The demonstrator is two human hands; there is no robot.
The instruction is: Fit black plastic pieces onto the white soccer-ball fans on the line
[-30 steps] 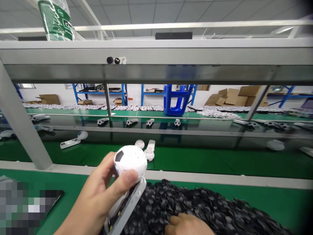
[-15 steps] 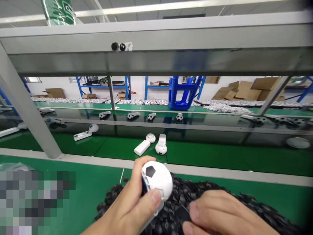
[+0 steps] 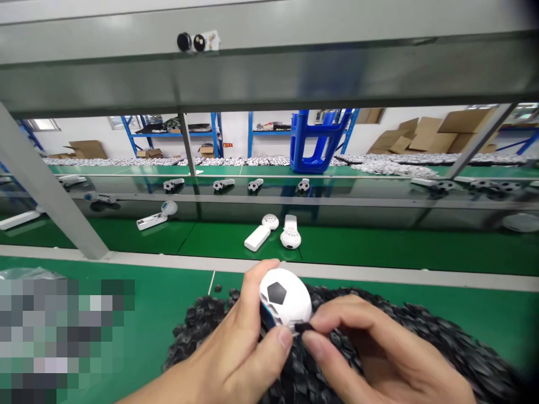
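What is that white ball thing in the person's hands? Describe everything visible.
The ball is a glossy white plastic dome with a black pentagon patch on top and a blue edge at its left. The left hand grips it from the left, thumb below; the right hand pinches a small black piece against its lower edge, above a pile of black pieces.

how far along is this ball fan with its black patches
Done: one black pentagon sits on the white ball head. In hand: the left hand grips it while the right hand pinches a small black piece against its lower edge. Left: the rest of its visible shell is bare white.
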